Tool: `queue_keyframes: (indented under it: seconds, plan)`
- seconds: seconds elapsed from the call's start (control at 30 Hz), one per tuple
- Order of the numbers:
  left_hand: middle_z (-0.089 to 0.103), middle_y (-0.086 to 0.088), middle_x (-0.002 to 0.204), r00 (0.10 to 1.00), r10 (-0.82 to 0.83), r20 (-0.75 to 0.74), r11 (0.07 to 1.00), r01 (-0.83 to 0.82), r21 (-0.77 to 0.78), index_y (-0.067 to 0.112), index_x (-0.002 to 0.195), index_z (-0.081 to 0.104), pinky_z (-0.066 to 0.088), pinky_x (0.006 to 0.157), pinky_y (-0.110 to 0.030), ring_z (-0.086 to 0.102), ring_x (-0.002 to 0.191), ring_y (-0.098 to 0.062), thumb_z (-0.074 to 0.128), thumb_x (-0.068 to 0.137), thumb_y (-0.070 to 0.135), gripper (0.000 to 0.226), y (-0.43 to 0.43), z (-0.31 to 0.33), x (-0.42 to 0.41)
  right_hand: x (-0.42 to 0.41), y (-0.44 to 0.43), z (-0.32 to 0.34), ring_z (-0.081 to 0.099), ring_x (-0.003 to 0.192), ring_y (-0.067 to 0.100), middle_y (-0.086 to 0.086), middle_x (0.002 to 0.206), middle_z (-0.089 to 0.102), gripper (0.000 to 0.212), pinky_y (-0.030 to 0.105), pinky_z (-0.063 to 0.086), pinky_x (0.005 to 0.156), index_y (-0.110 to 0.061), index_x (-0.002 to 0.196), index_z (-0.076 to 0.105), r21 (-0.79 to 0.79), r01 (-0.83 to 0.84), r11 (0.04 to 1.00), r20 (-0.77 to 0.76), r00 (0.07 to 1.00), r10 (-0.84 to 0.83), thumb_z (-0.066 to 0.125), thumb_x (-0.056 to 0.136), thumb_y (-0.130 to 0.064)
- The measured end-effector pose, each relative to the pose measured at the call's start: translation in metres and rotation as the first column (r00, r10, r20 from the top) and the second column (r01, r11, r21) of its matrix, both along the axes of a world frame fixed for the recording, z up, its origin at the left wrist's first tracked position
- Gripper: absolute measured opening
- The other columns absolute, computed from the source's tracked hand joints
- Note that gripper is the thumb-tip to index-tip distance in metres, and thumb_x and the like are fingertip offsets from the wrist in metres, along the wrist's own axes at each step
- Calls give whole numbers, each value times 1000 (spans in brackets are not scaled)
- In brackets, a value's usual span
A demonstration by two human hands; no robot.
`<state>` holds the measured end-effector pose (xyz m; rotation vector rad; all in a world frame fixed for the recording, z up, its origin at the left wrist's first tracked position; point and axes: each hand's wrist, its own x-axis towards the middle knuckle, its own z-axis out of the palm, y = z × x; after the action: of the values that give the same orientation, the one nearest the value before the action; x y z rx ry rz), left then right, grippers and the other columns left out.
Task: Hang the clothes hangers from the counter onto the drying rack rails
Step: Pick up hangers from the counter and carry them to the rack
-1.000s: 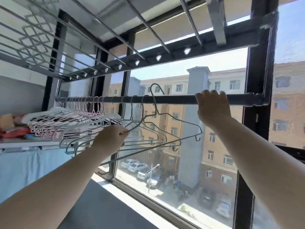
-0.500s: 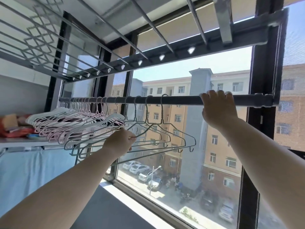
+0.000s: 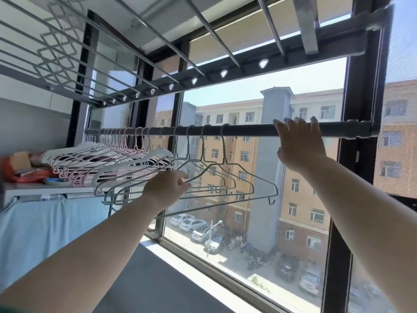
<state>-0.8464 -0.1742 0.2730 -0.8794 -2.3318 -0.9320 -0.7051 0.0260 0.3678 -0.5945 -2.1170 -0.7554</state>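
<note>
Pinching fingers (image 3: 183, 180): the left hand (image 3: 167, 188) is closed, thumb against fingertips, on the left shoulder of the pale green wire hanger (image 3: 223, 152).
Wire hanger: hooked on the dark rail (image 3: 248, 132), rightmost in the row.
Right hand (image 3: 300, 150): its fingers (image 3: 297, 123) are slightly spread and hooked over the dark rail, right of that hook.
Far left: pink and white hangers (image 3: 101, 163) are bunched on the same rail.

Home laundry balcony: drying rack (image 3: 248, 130), hangers (image 3: 126, 162).
</note>
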Motion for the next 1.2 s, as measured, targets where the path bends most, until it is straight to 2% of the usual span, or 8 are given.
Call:
queue_keyframes:
  seconds: [0.1,0.17,0.37,0.5,0.77,0.93,1.1,1.2]
  plan:
    - [54,-7,131,997,11,-80,999,-8,35,14,128,50,42,94,-31,54,112,-22,52,91,27,39,-6,-3,11,6,-4,-7,13,141,28,9,152,18,63,45,2,115,-15,147,12,-16,-19,1000,-7,1000,19,45,93,-19]
    - [49,-7,136,985,12,-175,999,-4,48,14,129,49,36,102,-31,46,124,-22,52,91,26,40,-9,-3,20,13,-10,-13,8,142,28,9,153,14,63,45,0,115,-15,147,11,-18,-24,1000,-8,1000,23,44,94,-21]
    - [53,-6,132,945,-105,-309,987,136,82,12,121,55,28,104,-25,44,125,-19,51,92,23,31,-8,-4,70,63,-28,-27,10,140,27,9,149,21,52,45,-3,115,-14,143,22,-22,24,999,-8,1000,-24,40,95,-20]
    - [57,-3,127,911,-269,-312,960,279,-14,12,117,58,25,92,-16,47,121,-17,49,93,23,28,-8,-21,112,116,-40,-44,18,137,29,10,146,28,45,44,2,115,-13,138,33,-90,128,988,-30,991,-131,40,95,-21]
    - [70,2,104,844,-536,-13,835,527,-157,17,105,67,43,85,-22,63,96,-16,49,92,24,23,-26,-78,202,239,-69,-123,32,127,28,9,134,43,35,41,12,112,-13,127,49,-374,318,871,39,944,-327,41,93,-14]
    - [72,-7,89,753,-623,213,749,652,-113,17,93,69,49,80,-29,66,90,-25,53,89,15,17,-11,-119,267,335,-84,-185,38,123,24,4,129,50,34,37,19,108,-18,121,55,-462,467,754,205,883,-422,37,93,-12]
    - [71,-4,87,645,-704,297,636,759,-139,18,92,69,50,84,-34,66,92,-23,53,88,17,16,13,-146,330,449,-102,-222,39,121,23,3,127,52,32,33,26,101,-20,119,53,-558,656,508,348,741,-575,35,94,-13]
    - [65,1,68,566,-758,325,569,817,-93,21,82,67,50,78,-32,66,83,-24,54,88,16,14,37,-147,373,519,-115,-241,38,122,23,4,129,51,33,29,28,98,-20,121,53,-623,682,382,346,679,-648,34,95,-14]
